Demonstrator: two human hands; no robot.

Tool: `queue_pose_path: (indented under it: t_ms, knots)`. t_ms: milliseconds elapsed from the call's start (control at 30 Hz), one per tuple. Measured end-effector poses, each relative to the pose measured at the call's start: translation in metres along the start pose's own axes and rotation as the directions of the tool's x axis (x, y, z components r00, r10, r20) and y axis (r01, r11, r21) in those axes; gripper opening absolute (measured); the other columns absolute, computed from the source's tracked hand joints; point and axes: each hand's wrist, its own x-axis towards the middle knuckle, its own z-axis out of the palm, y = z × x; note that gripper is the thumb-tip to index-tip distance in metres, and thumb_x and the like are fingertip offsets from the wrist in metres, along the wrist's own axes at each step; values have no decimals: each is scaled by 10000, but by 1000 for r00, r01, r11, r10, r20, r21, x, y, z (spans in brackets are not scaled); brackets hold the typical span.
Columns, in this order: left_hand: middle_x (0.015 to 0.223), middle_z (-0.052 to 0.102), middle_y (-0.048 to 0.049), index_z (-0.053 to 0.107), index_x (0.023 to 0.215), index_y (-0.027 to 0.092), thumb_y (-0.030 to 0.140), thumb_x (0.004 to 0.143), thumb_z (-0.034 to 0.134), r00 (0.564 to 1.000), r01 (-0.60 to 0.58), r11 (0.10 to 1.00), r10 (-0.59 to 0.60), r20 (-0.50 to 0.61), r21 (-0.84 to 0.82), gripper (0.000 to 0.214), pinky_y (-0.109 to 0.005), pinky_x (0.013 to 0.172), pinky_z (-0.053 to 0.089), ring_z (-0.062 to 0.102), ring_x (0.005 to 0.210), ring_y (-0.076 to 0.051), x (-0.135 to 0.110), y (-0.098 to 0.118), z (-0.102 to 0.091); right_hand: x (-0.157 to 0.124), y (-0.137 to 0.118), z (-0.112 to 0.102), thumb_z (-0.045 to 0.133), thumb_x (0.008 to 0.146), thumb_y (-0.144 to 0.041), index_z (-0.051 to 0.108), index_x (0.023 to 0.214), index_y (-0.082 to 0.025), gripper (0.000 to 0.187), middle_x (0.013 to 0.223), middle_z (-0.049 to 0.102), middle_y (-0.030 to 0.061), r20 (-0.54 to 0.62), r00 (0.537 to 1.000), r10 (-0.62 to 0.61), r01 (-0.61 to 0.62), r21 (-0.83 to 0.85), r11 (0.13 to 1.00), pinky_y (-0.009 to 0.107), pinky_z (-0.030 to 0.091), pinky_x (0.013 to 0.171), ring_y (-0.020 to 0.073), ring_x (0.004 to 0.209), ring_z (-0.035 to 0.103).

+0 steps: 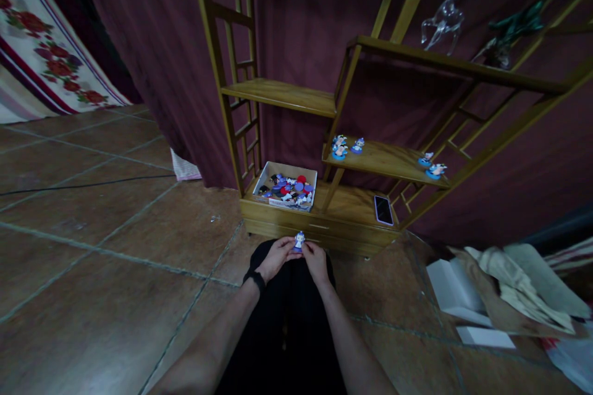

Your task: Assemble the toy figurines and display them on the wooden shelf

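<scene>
Above my knees I hold a small white and purple figurine point(299, 239) upright on its purple base. My left hand point(278, 255) grips it from the left, and a black band circles that wrist. From the right, the fingers of my right hand point(315, 259) close on the same figurine. Just beyond my hands, a shallow cardboard box point(291, 205) sits on the low wooden cabinet, filled with several loose purple, red, black and white figurine pieces. Similar figurines stand on the middle shelf: a blue-based one point(340, 152) at the left, a purple one point(357, 146), and more at the right end.
A phone point(383, 210) lies on the cabinet top point(354, 202). Glass ornaments, including a clear deer point(445, 20), stand on the upper right shelf point(454, 63). White boxes point(456, 290) and cloth point(519, 284) lie on the floor at right. A black cable point(92, 185) crosses the tiles at left.
</scene>
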Motion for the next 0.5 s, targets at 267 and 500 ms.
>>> queue_pose_path:
  t_ms: [267, 500]
  knots:
    - [770, 658, -80, 611, 837, 99, 163, 703, 652, 1000, -28, 993, 29, -3, 118, 154, -309, 684, 543, 641, 666, -154, -1, -2, 3, 0, 3, -3, 470, 794, -310, 693, 783, -188, 254, 751, 694, 37, 35, 995, -88, 93, -180, 979, 229, 438, 645, 156, 653, 616]
    - [774, 659, -86, 611, 837, 100, 145, 722, 619, 997, -54, 983, 64, -48, 178, 124, -288, 604, 551, 642, 659, -160, -4, -2, 7, -3, 1, 0, 462, 813, -233, 686, 792, -197, 228, 833, 685, 56, 23, 987, -159, 158, -330, 931, 229, 426, 710, 159, 743, 622]
